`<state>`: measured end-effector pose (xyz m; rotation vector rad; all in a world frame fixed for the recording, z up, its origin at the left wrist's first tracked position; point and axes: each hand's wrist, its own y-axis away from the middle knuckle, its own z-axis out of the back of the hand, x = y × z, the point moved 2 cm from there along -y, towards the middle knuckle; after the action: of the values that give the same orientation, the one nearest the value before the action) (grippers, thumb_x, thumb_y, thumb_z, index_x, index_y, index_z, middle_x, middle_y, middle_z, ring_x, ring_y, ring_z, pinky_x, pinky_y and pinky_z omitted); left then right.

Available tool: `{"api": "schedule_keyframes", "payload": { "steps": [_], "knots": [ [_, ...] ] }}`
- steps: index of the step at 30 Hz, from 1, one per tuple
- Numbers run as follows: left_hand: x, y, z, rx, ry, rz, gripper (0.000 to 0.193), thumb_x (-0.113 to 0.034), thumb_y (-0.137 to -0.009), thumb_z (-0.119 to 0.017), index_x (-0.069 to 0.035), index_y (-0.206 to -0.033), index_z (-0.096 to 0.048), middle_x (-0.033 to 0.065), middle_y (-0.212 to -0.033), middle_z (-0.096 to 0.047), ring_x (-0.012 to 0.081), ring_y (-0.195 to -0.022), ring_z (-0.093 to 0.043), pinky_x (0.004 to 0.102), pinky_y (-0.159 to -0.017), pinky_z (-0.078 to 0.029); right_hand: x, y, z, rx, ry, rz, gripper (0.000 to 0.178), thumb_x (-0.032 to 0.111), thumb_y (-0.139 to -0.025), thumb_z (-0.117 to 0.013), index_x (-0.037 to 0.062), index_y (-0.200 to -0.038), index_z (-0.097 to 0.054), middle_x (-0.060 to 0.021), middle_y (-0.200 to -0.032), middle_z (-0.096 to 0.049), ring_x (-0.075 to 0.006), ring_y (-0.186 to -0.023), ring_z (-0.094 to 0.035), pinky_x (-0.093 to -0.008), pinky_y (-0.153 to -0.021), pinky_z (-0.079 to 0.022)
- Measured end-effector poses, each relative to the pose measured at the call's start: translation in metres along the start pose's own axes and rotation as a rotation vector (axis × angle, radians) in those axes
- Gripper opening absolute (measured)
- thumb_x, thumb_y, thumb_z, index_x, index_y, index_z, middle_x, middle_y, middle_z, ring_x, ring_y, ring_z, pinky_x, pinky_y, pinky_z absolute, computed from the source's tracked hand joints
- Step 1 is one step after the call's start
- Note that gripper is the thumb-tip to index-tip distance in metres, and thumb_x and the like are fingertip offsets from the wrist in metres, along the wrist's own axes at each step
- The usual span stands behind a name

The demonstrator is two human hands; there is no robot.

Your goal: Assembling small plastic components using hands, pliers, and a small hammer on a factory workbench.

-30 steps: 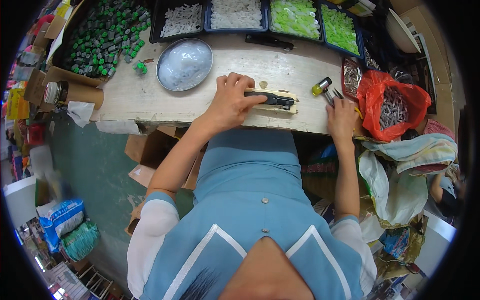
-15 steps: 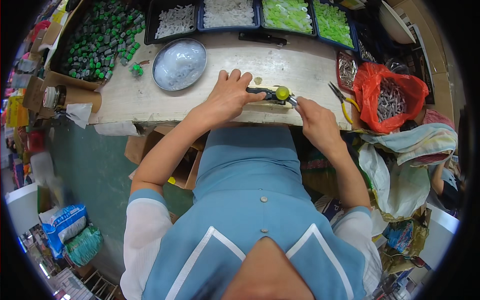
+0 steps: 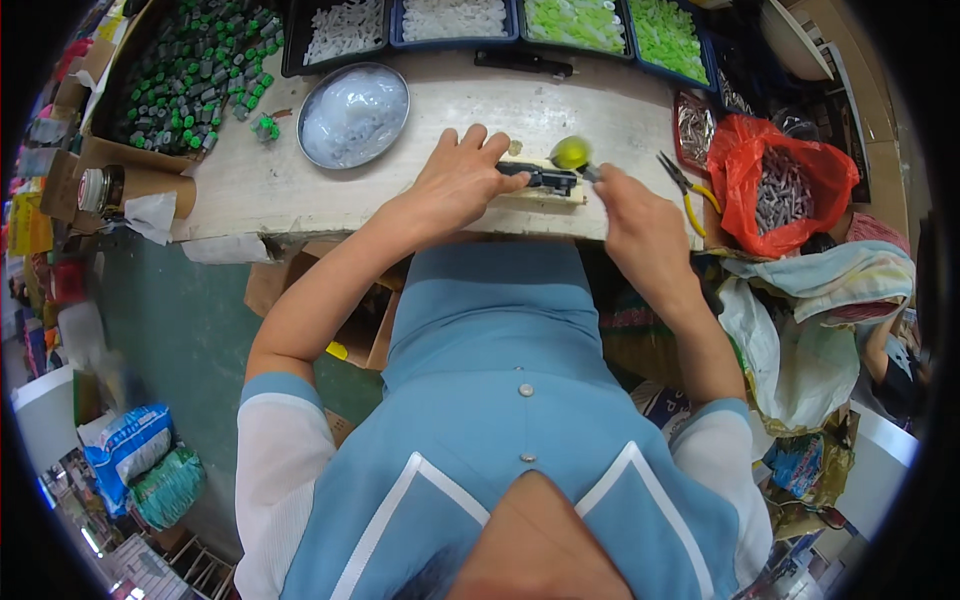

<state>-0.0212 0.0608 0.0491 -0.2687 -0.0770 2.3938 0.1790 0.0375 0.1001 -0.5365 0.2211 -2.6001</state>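
My right hand (image 3: 640,222) is closed round the metal handle of a small mallet (image 3: 571,153) with a yellow-green head. The head is slightly blurred and sits just above and beyond the right end of a long black part (image 3: 548,178). That part lies on a pale block (image 3: 572,197) near the table's front edge. My left hand (image 3: 455,187) holds the black part's left end, its thumb pressed along it and the other fingers bent over the far side. What lies under those fingers is hidden.
Left of my hands stands a round metal dish (image 3: 309,137) of clear pieces. Trays of white pieces (image 3: 455,18) and green pieces (image 3: 668,40) line the back. Yellow-handled pliers (image 3: 692,205) and a red bag (image 3: 735,180) of grey parts are at right. Green-and-grey pieces (image 3: 190,85) fill the far left.
The mallet head has lifted away from the black part's right end, toward the far side, and my right hand has moved slightly right. My left hand keeps its hold. The whole view has shifted slightly.
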Motion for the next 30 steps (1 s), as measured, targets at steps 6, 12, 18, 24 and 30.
{"api": "schedule_keyframes", "payload": {
  "steps": [6,12,18,24,30],
  "knots": [
    [-0.001,0.0,-0.002,0.002,0.023,0.007,0.051,0.005,-0.068,-0.052,-0.025,-0.107,-0.066,0.0073,-0.091,-0.049,0.0243,-0.086,-0.045,0.033,-0.071,-0.036,-0.004,0.005,-0.023,0.267,0.218,-0.065,0.013,0.017,-0.086,-0.049,0.0045,-0.087,-0.05,-0.0151,-0.069,-0.06,-0.0331,-0.056,-0.059,-0.0442,-0.053,-0.046],
    [0.011,-0.003,-0.007,-0.028,0.263,0.134,0.048,0.005,-0.065,-0.056,-0.014,-0.108,-0.062,0.0075,-0.089,-0.051,0.026,-0.084,-0.046,0.0352,-0.074,-0.042,-0.012,-0.005,-0.014,0.291,0.103,-0.081,0.014,0.019,-0.088,-0.046,0.0046,-0.088,-0.048,-0.0155,-0.071,-0.06,-0.037,-0.063,-0.058,-0.0467,-0.056,-0.044],
    [0.01,0.0,-0.006,-0.164,0.37,0.223,0.053,0.007,-0.062,-0.059,-0.007,-0.114,-0.053,0.008,-0.085,-0.054,0.0275,-0.082,-0.047,0.0372,-0.074,-0.042,0.012,-0.009,-0.011,-0.124,-0.219,0.059,0.009,0.011,-0.085,-0.046,0.0058,-0.092,-0.048,-0.0154,-0.073,-0.06,-0.0366,-0.066,-0.058,-0.0466,-0.057,-0.044],
    [0.005,0.013,-0.014,-0.392,0.467,0.315,0.058,0.009,-0.061,-0.062,-0.006,-0.116,-0.051,0.0086,-0.082,-0.056,0.027,-0.08,-0.048,0.036,-0.072,-0.042,0.003,-0.031,-0.016,0.092,-0.194,-0.079,0.012,0.007,-0.08,-0.043,0.0076,-0.09,-0.049,-0.019,-0.069,-0.06,-0.0397,-0.067,-0.058,-0.0498,-0.059,-0.043],
    [-0.006,0.019,-0.018,-0.489,0.293,0.319,0.05,0.007,-0.063,-0.062,-0.006,-0.11,-0.053,0.0077,-0.082,-0.056,0.0262,-0.08,-0.048,0.0367,-0.074,-0.038,-0.009,-0.054,-0.036,0.375,-0.113,-0.115,0.015,0.018,-0.087,-0.045,0.0057,-0.089,-0.053,-0.0202,-0.073,-0.061,-0.0401,-0.072,-0.057,-0.0479,-0.065,-0.043]
  ]
}}
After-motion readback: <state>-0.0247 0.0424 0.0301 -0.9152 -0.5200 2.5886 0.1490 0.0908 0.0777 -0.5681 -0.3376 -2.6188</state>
